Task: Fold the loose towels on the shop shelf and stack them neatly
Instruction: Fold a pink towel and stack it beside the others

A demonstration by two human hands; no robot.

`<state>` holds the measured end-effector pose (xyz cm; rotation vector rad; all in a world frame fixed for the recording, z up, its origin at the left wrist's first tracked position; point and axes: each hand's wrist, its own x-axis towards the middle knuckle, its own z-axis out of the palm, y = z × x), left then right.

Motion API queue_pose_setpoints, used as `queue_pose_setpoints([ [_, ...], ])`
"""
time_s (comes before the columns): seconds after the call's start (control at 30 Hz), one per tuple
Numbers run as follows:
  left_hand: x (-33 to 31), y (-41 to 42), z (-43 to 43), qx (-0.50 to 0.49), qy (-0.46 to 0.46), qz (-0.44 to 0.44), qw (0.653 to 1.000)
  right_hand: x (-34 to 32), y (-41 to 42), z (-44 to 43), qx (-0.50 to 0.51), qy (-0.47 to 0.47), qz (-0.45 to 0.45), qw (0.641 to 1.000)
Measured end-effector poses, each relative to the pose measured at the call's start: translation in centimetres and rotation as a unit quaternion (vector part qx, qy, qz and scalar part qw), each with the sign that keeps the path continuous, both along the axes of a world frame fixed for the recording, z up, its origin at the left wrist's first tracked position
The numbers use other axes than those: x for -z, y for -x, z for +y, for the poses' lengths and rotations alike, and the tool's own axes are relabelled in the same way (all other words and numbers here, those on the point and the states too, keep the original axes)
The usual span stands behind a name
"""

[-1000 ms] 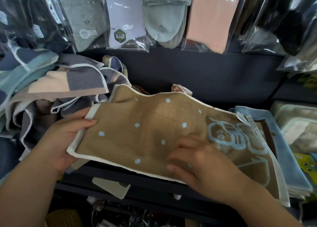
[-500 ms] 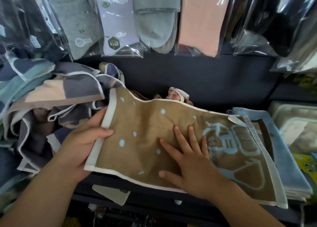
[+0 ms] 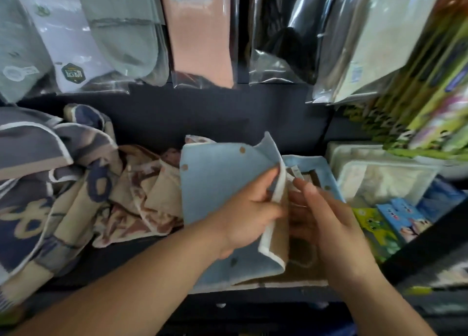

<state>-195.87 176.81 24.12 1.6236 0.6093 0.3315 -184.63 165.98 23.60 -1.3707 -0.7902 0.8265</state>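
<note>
Left hand [image 3: 249,214] grips the towel [image 3: 215,183] at its white-trimmed edge, thumb on top and fingers curled underneath, clamped on the cloth. The towel is folded over on itself, blue side with brown dots facing up and the brown side showing at the lifted edge. It sits at the front of the dark shelf [image 3: 114,264], right of centre, on top of a folded blue towel [image 3: 326,168] whose border sticks out behind. Right hand [image 3: 326,219] is just right of the held edge, fingers fairly straight and slightly apart, holding nothing. The fingertips [image 3: 305,186] seem to touch the brown layer, but motion blur makes contact unclear. A heap of loose patterned towels [image 3: 76,183] lies unfolded on the left of the shelf, touching the blue towel's left side. Bagged socks [image 3: 121,31] hang above. Clear-wrapped packs [image 3: 385,178] and small colourful boxes [image 3: 395,214] sit on the right.
</note>
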Motion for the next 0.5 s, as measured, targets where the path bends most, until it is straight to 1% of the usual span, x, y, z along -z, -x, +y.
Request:
queue_pose_setpoints([
  [0.07,1.4,-1.0,-0.2,0.070,0.002,0.051,0.996,0.6,-1.1,-0.7,0.000,0.025,-0.078,0.997],
  [0.13,2.3,-1.1,0.0,0.102,-0.045,0.084,0.990,1.2,-1.7,-1.4,0.003,0.063,-0.139,0.988],
  [0.2,2.5,-1.1,0.9,0.058,-0.125,0.072,0.988,1.9,-2.0,-1.9,0.017,0.100,-0.172,0.980],
  [0.23,2.5,-1.1,1.7,0.011,-0.171,0.056,0.984,1.9,-2.0,-2.1,0.025,0.117,-0.192,0.974],
  [0.27,2.3,-1.2,2.6,-0.046,-0.215,0.041,0.975,2.2,-2.3,-2.3,0.036,0.137,-0.233,0.962],
  [0.33,1.9,-1.5,4.8,-0.141,-0.289,0.022,0.947,2.4,-2.8,-2.6,0.040,0.180,-0.316,0.931],
  [0.37,1.6,-1.8,5.9,-0.164,-0.337,0.028,0.927,2.5,-2.9,-2.8,0.041,0.198,-0.338,0.919],
  [0.43,1.3,-2.7,7.9,-0.164,-0.433,0.069,0.884,2.9,-3.3,-3.2,0.040,0.209,-0.345,0.914],
  [0.5,1.3,-4.3,9.1,-0.129,-0.495,0.152,0.846,3.5,-3.5,-3.6,0.037,0.196,-0.343,0.918],
])
